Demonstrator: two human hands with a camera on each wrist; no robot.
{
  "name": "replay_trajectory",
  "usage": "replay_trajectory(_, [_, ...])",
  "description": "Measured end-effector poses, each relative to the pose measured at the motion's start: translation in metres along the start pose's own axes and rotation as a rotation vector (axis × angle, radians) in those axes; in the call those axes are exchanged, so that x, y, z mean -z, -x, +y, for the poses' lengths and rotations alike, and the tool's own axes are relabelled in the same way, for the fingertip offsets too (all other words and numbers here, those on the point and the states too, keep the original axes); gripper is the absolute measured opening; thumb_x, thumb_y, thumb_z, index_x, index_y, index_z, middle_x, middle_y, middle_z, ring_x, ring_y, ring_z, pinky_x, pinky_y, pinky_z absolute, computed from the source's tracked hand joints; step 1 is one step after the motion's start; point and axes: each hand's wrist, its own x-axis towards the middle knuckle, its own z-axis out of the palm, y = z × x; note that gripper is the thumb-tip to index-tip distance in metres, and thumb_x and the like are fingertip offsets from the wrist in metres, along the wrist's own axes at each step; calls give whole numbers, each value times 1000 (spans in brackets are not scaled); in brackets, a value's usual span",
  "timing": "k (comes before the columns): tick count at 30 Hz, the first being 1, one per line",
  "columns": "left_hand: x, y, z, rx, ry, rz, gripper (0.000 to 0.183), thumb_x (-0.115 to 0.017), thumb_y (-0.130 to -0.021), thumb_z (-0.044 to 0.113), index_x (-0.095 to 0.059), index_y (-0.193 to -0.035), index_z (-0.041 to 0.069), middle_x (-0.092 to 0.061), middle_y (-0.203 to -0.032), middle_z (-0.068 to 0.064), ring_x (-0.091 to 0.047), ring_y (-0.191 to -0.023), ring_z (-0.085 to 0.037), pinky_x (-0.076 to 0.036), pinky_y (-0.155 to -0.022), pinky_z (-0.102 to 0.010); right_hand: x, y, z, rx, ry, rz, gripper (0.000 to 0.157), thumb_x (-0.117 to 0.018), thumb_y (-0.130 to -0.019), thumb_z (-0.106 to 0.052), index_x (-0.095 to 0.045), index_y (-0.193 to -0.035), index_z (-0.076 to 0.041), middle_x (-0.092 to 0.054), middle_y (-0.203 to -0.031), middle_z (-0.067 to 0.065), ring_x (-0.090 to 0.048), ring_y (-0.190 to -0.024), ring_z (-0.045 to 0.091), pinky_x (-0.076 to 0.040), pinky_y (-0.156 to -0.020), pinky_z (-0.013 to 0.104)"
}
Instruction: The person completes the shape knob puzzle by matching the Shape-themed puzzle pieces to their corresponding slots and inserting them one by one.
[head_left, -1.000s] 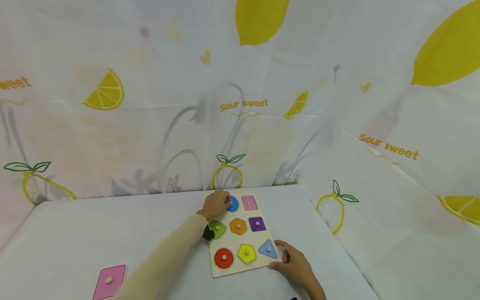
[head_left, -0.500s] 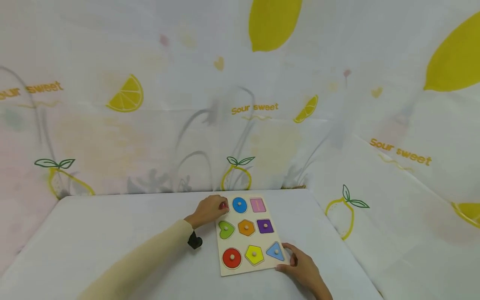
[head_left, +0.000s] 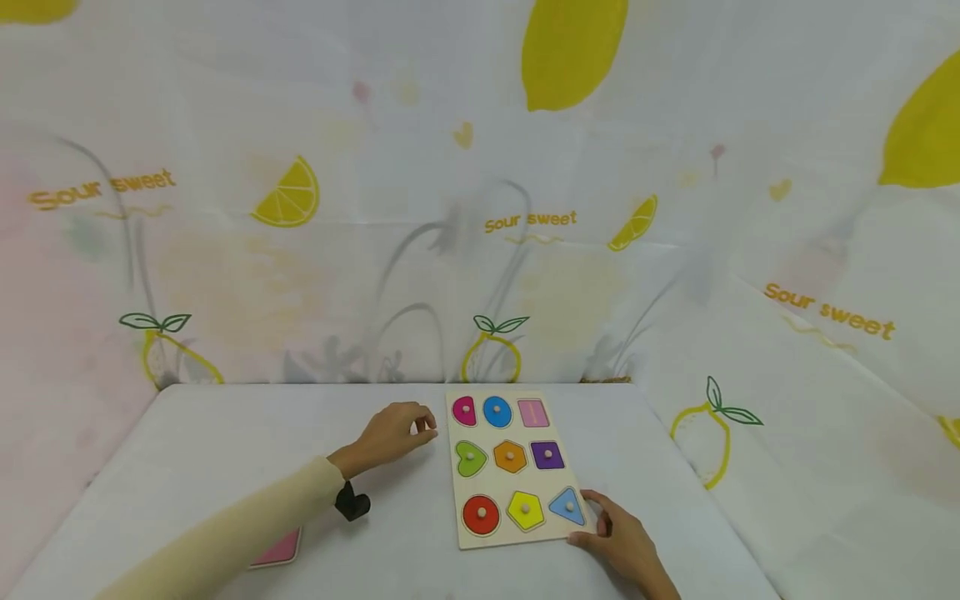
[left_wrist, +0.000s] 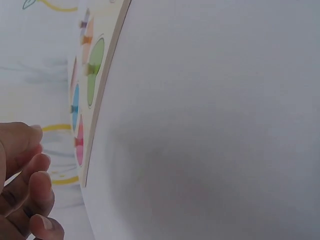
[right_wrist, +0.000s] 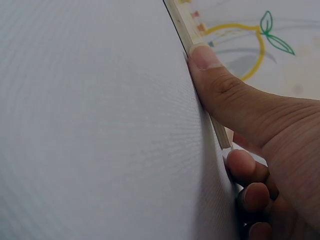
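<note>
A wooden knob puzzle board lies on the white table, bearing coloured shape pieces with small knobs. My right hand grips its near right corner, thumb against the near edge and fingertips on the right side, beside the light blue triangle. Just left of the board's far left corner, my left hand hovers with loosely bent fingers, holding nothing. Closest to it is the magenta half-round piece, seated in the board. The far right recess shows a pink square without a knob.
On the left of the table lies a pink piece, mostly covered by the left sleeve. A lemon-print cloth hangs behind and along the right side of the table.
My left hand has let go of the magenta piece at the far left corner and drawn away leftward. The right hand still holds the board's corner. The head view has swung left.
</note>
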Motion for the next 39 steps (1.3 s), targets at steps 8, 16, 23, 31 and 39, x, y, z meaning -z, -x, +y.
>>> replay_trajectory(8, [22, 44, -4, -6, 12, 3, 5, -78, -93, 21, -73, -93, 20, -60, -80, 16, -49, -66, -1, -44, -59, -23, -1, 1, 1, 1, 14, 7, 85, -91, -70, -50, -62, -139, -11, -47, -73, -1, -43, -66, 14, -32, -56, 25])
replay_trajectory(16, [39, 81, -10, 35, 17, 18, 6, -78, -93, 21, -72, -93, 20, -60, -79, 16, -48, -64, 0, -44, -57, -23, 1, 1, 0, -11, 14, 0, 86, -92, -70, -49, -61, -140, -11, -47, -75, 0, -43, -68, 16, -31, -58, 26])
replay_trajectory(23, [58, 108, -15, 58, 22, 42, 7, -77, -93, 21, -73, -98, 17, -60, -81, 17, -47, -62, 0, -43, -56, -23, -1, -1, -1, -49, 40, -14, 90, -91, -68, -55, -61, -139, -9, -46, -74, 1, -44, -67, 16, -33, -58, 27])
replay_trajectory(31, [75, 139, -23, 130, 25, 43, 10, -77, -93, 21, -72, -101, 17, -59, -82, 17, -47, -58, 0, -44, -51, -23, 2, -2, 0, -35, 40, -13, 90, -91, -68, -54, -61, -140, -11, -47, -76, 1, -44, -68, 16, -32, -58, 27])
replay_trajectory(39, [87, 170, -27, 180, 83, 35, 13, -76, -95, 22, -71, -103, 14, -60, -81, 13, -51, -49, -1, -46, -46, -24, 1, 0, -3, -55, 31, -22, 90, -92, -68, -54, -60, -139, -8, -46, -74, 2, -44, -67, 17, -34, -58, 28])
